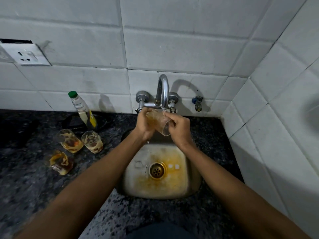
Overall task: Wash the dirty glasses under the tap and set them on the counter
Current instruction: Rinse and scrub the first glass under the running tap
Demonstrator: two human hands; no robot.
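Glass: gripped by left hand and right hand under tap. Risk: wet glass slipping into sink, likely chipping.

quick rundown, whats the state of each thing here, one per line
curved chrome tap: running, thin stream falling onto the held glass
clear drinking glass: tilted under the spout, gripped by both hands
left hand: wrapped round the glass
right hand: pinching the glass
three stained glasses on the dark counter: dirty, upright
green-capped plastic bottle: capped, partly full
steel sink: orange-stained, drain open
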